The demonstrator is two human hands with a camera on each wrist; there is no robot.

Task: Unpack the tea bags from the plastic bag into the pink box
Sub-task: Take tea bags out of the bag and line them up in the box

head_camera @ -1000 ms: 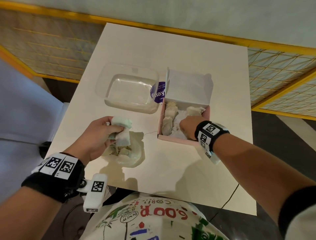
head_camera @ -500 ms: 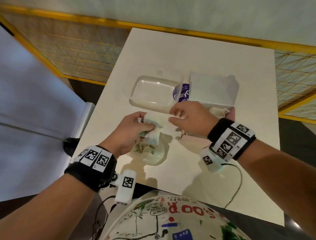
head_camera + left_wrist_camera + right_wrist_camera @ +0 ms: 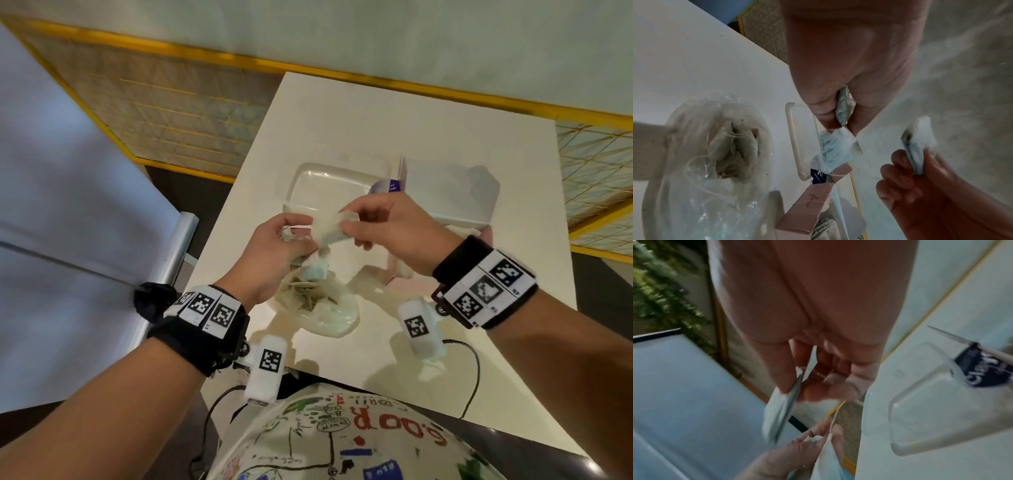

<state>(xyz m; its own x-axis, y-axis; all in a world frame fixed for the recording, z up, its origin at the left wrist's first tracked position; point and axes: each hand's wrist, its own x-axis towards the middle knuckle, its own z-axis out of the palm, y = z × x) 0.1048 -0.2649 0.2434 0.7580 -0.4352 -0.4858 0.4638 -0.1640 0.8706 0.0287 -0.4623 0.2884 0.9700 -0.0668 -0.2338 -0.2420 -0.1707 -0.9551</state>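
Observation:
My left hand (image 3: 291,240) grips a small bunch of pale tea bags (image 3: 835,149) above the clear plastic bag (image 3: 318,308), which lies open on the table with more tea bags and strings inside. Just to its right, my right hand (image 3: 346,224) pinches one tea bag (image 3: 327,228) between thumb and fingers; the right wrist view shows this tea bag (image 3: 780,410) hanging from the thumb. The pink box (image 3: 409,284) stands open behind my right wrist, mostly hidden. Its white lid (image 3: 448,192) is raised, and tea bags show inside the pink box (image 3: 813,204).
An empty clear plastic container (image 3: 329,185) sits behind my hands, touching a purple-labelled item (image 3: 388,186) by the box lid. The white table (image 3: 411,130) ends close on the left. A yellow-framed mesh panel (image 3: 178,113) and a cable (image 3: 476,370) are nearby.
My right hand left the pink box, came across to the left hand and took hold of a tea bag. The left hand rose slightly with its bunch.

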